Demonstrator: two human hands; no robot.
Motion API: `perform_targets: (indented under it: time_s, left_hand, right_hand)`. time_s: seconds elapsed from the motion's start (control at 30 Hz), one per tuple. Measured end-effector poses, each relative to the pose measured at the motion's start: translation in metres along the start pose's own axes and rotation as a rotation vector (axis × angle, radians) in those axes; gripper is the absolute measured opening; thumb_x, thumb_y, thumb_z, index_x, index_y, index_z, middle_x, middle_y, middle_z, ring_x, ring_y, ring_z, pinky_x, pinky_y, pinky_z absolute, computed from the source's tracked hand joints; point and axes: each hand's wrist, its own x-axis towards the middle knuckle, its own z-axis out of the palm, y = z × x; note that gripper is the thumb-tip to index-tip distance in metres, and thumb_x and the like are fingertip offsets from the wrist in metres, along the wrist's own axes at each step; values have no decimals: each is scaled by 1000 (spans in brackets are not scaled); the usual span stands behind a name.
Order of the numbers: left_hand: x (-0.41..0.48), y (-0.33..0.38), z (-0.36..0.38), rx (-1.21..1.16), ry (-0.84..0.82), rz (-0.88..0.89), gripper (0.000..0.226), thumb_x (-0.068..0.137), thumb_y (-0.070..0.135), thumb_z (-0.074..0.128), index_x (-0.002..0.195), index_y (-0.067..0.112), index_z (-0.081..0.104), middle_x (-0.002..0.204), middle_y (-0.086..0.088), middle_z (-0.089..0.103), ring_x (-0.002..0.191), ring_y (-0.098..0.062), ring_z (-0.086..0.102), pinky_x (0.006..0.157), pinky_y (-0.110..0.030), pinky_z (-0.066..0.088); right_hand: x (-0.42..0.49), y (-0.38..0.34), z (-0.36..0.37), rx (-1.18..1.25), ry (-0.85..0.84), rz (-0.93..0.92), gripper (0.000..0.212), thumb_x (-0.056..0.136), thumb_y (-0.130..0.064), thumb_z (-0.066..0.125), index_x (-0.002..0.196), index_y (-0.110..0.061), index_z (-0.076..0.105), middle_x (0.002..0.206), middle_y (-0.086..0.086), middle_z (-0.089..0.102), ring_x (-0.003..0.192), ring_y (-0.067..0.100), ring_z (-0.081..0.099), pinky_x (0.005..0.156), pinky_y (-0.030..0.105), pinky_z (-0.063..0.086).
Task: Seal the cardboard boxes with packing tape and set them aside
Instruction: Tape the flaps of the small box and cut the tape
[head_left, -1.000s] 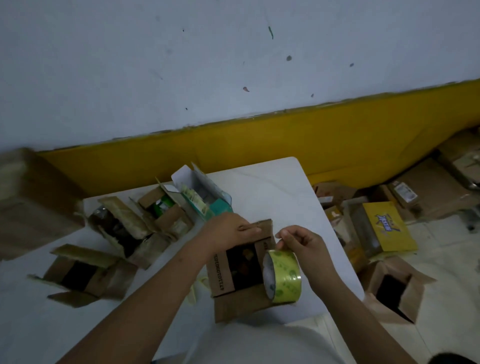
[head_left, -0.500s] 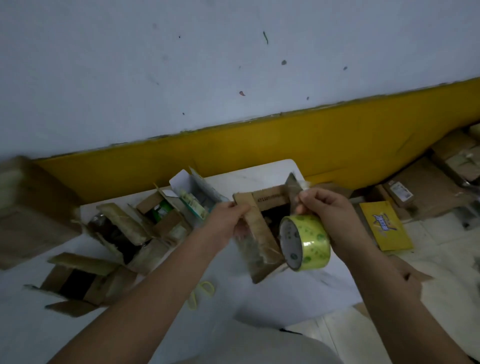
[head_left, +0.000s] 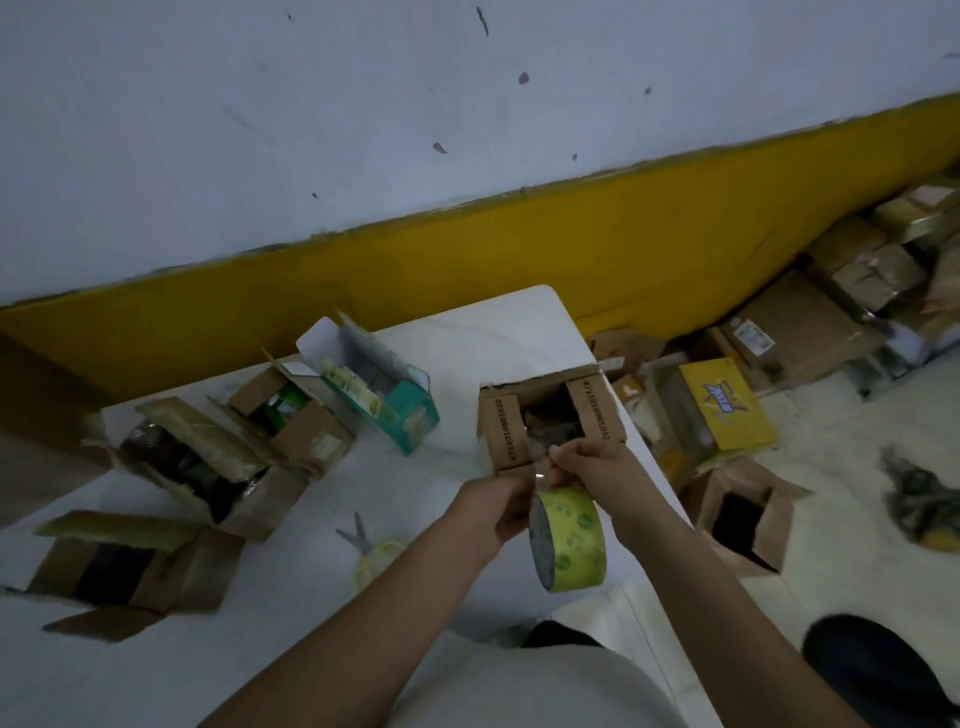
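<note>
A small brown cardboard box (head_left: 501, 426) stands near the right edge of the white table (head_left: 322, 613), its top flaps open and dark contents showing. Just in front of it a yellow-green roll of packing tape (head_left: 571, 540) hangs between my hands. My right hand (head_left: 595, 470) is over the roll and pinches at the box's near edge. My left hand (head_left: 496, 512) is curled against the roll's left rim. Exactly which fingers carry the roll is hidden.
Scissors (head_left: 366, 545) with yellow handles lie on the table left of my arms. Three open brown boxes (head_left: 130, 566) (head_left: 208, 467) (head_left: 301, 421) and a teal carton (head_left: 400, 410) sit further left. On the floor to the right are a yellow box (head_left: 727, 405) and an open box (head_left: 743, 514).
The box, lifted and tilted half a second ago, now stands on the table with its opening up. Both hands have come together at the tape roll in front of it.
</note>
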Motion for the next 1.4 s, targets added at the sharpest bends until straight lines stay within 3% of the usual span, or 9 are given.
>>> perform_targets:
  time_s: [0.13, 0.23, 0.33, 0.5, 0.6, 0.87, 1.07, 1.23, 1.4]
  left_hand:
    - [0, -2, -2, 285, 203, 207, 52, 74, 17, 84, 116, 8, 56, 103, -5, 65, 89, -18, 66, 78, -31, 57]
    - [0, -1, -19, 1001, 500, 814, 77, 69, 41, 84, 128, 20, 38, 123, 1, 35, 110, -10, 38, 89, -28, 45]
    - [4, 20, -38, 1597, 367, 1384, 59, 78, 10, 70, 132, 19, 49, 133, -2, 42, 123, -20, 40, 97, -35, 46]
    - [23, 96, -29, 2368, -74, 1102, 88, 82, 6, 60, 155, 23, 16, 162, 8, 13, 146, -19, 11, 111, -37, 25]
    - [32, 124, -6, 2648, -131, 1121, 74, 84, 17, 65, 149, 30, 30, 151, 8, 34, 133, -26, 29, 104, -37, 30]
    - [33, 122, -38, 2171, 83, 1575, 30, 67, 2, 76, 92, 15, 64, 102, -9, 62, 94, -28, 56, 59, -33, 48]
    - [7, 80, -71, 1592, 140, 1061, 37, 91, 28, 40, 115, 19, 67, 123, 9, 58, 90, -8, 56, 67, -16, 44]
    - [6, 86, -61, 1515, 68, 874, 39, 97, 31, 55, 70, 6, 67, 69, -6, 60, 61, -11, 51, 59, -27, 36]
    - [17, 88, -70, 1430, -69, 885, 24, 95, 16, 60, 117, 11, 71, 121, 4, 60, 105, 3, 52, 83, 2, 34]
  right_hand:
    - [0, 6, -3, 30, 39, -32, 28, 91, -21, 65, 65, -14, 70, 71, 5, 69, 79, 23, 66, 91, 43, 53]
    - [7, 4, -1, 10, 41, -49, 29, 91, -21, 64, 63, -15, 70, 71, 6, 69, 80, 26, 66, 91, 47, 53]
    - [13, -1, 4, -10, 43, -81, 28, 93, -20, 63, 67, -11, 68, 67, 2, 68, 75, 21, 64, 89, 45, 53]
    - [14, -3, 5, 3, 27, -93, 25, 94, -18, 61, 73, -6, 68, 66, 0, 66, 69, 16, 63, 85, 41, 53]
    - [14, -4, 4, 21, 19, -106, 25, 94, -16, 60, 73, -4, 67, 67, 3, 66, 73, 21, 63, 88, 45, 53]
    - [27, -8, 1, 29, 36, -90, 25, 95, -22, 60, 75, -9, 69, 73, 3, 69, 79, 20, 65, 84, 37, 53]
    - [35, -8, 10, -45, 3, -118, 28, 93, -20, 62, 66, -18, 69, 73, 3, 70, 84, 24, 67, 86, 40, 53]
    - [46, -3, 6, -1, 33, -27, 31, 91, -20, 65, 61, -20, 71, 69, 3, 71, 85, 31, 68, 95, 50, 52]
    - [51, -6, -5, 24, 11, -14, 26, 92, -22, 64, 68, -15, 72, 72, 6, 71, 81, 29, 67, 95, 51, 52]
